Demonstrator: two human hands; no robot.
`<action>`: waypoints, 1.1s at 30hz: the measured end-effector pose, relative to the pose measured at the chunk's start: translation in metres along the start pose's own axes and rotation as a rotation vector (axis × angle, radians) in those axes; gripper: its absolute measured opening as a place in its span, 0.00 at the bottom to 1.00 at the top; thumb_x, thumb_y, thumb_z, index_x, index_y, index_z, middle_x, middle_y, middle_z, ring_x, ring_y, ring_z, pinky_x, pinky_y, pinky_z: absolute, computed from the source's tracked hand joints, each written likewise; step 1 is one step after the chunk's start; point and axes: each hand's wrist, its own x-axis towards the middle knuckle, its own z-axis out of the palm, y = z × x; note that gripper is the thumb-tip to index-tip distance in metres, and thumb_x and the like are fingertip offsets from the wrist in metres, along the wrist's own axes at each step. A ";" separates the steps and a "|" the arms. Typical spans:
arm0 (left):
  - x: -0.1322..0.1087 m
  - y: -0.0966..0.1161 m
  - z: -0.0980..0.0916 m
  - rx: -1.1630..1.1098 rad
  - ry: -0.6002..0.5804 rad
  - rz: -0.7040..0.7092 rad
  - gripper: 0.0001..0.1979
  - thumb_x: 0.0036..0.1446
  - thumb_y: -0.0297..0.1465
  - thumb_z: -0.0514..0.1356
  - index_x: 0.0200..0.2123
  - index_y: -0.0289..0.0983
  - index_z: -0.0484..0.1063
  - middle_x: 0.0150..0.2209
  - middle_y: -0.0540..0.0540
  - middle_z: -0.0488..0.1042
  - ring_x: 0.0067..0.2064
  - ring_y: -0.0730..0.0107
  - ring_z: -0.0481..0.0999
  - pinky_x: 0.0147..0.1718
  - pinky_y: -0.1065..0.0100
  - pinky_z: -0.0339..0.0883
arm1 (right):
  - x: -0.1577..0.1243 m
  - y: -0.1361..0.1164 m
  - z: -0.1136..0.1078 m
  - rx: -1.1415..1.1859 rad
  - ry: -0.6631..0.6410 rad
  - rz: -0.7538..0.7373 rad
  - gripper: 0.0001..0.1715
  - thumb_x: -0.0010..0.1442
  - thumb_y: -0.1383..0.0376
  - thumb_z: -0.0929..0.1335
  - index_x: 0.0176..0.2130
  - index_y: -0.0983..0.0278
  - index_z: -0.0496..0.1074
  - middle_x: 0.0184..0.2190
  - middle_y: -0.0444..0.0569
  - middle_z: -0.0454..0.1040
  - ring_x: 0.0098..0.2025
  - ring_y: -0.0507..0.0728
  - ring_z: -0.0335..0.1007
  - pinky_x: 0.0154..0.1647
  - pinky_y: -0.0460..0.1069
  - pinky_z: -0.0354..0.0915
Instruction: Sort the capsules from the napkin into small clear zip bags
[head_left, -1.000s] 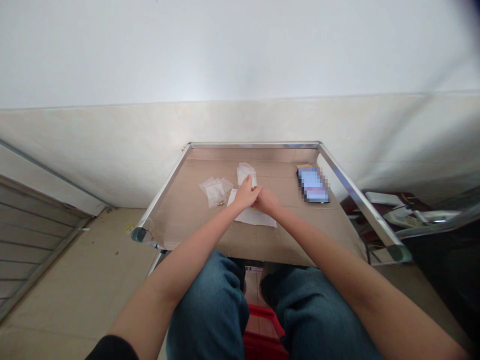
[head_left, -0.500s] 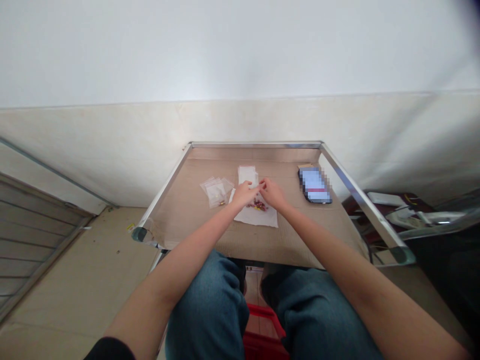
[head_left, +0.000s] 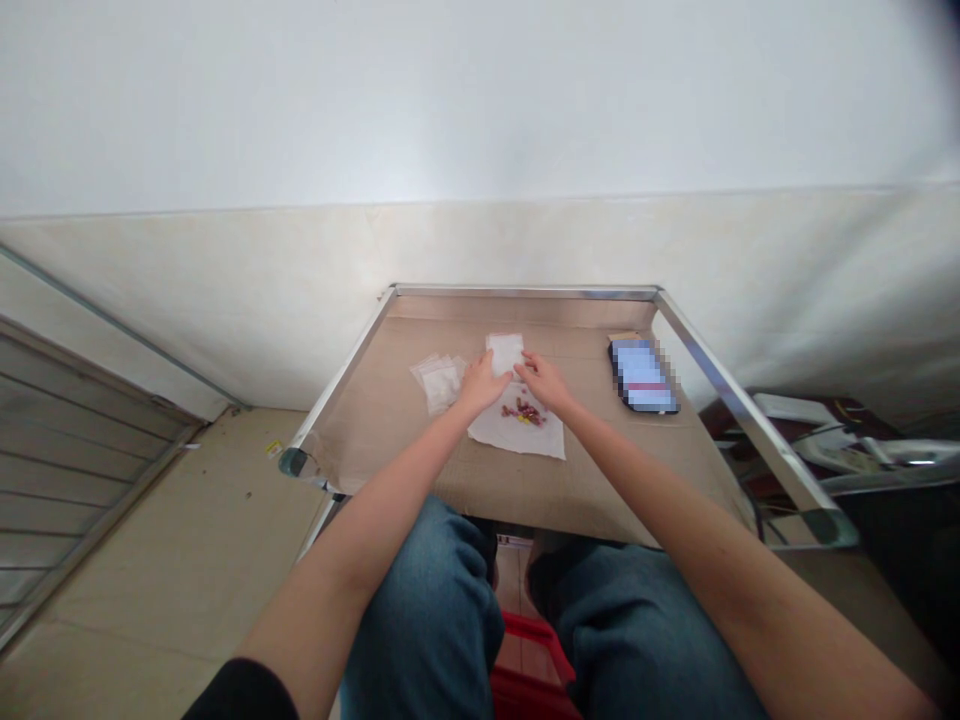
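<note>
A small stack of white zip bags [head_left: 505, 349] lies near the middle of the tray. My left hand [head_left: 482, 384] is at the left edge of this stack, its thumb and forefinger spread apart. On the other side, my right hand [head_left: 543, 380] has its fingertips at the stack's right edge, also spread, with nothing visible held. Just below the hands, a pile of small dark red and yellow capsule-like pieces [head_left: 524, 411] rests on a white paper sheet [head_left: 517, 440]. Left of my left hand lie several clear zip bags [head_left: 437, 380], overlapping one another.
A phone [head_left: 643, 376], its screen blurred out, lies on the right of the cardboard-lined tray [head_left: 420, 455]. Metal rails [head_left: 525, 291] border the tray, with a wall behind. A red stool [head_left: 529, 690] shows between my knees. Other items [head_left: 832, 430] stand at the right.
My hands, which met at the fingertips over the paper sheet, have moved apart to either side of the white bag stack. The view has shifted slightly, and the pile shows more fully.
</note>
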 end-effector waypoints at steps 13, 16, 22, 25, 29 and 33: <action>-0.003 -0.063 -0.066 0.348 0.161 -0.414 0.33 0.38 0.48 0.61 0.46 0.37 0.61 0.46 0.34 0.68 0.47 0.51 0.68 0.40 0.60 0.61 | 0.000 0.007 -0.006 -0.093 0.136 -0.068 0.18 0.57 0.62 0.58 0.43 0.68 0.66 0.38 0.53 0.71 0.41 0.56 0.65 0.43 0.50 0.58; 0.001 -0.073 -0.063 0.327 0.111 -0.387 0.34 0.35 0.45 0.64 0.46 0.38 0.61 0.45 0.37 0.70 0.45 0.54 0.70 0.38 0.63 0.62 | -0.003 -0.001 -0.003 -0.100 0.113 -0.113 0.16 0.56 0.63 0.58 0.41 0.67 0.67 0.37 0.52 0.71 0.40 0.55 0.64 0.43 0.49 0.57; 0.008 -0.090 -0.057 0.164 0.147 -0.362 0.34 0.32 0.34 0.67 0.46 0.37 0.59 0.42 0.39 0.72 0.42 0.59 0.72 0.34 0.68 0.62 | -0.009 -0.014 0.002 -0.184 0.045 -0.192 0.12 0.56 0.64 0.59 0.36 0.66 0.69 0.34 0.50 0.71 0.38 0.53 0.64 0.41 0.48 0.57; 0.008 -0.092 -0.057 0.100 0.162 -0.379 0.35 0.33 0.30 0.65 0.48 0.37 0.57 0.40 0.41 0.73 0.39 0.61 0.73 0.32 0.69 0.62 | -0.011 -0.017 0.003 -0.185 0.029 -0.203 0.12 0.56 0.65 0.60 0.36 0.66 0.69 0.33 0.49 0.71 0.38 0.54 0.64 0.40 0.47 0.57; 0.007 -0.090 -0.058 0.101 0.164 -0.354 0.35 0.35 0.28 0.64 0.50 0.38 0.57 0.41 0.42 0.72 0.42 0.62 0.72 0.36 0.68 0.62 | -0.014 -0.020 0.003 -0.196 -0.003 -0.201 0.12 0.57 0.65 0.59 0.35 0.65 0.69 0.33 0.50 0.72 0.38 0.54 0.65 0.39 0.47 0.57; 0.005 -0.082 -0.062 0.127 0.206 -0.343 0.31 0.38 0.26 0.61 0.50 0.38 0.57 0.43 0.39 0.72 0.44 0.59 0.72 0.38 0.66 0.61 | -0.016 -0.023 0.008 -0.198 -0.050 -0.252 0.13 0.57 0.65 0.59 0.38 0.65 0.69 0.36 0.49 0.73 0.39 0.54 0.65 0.41 0.47 0.57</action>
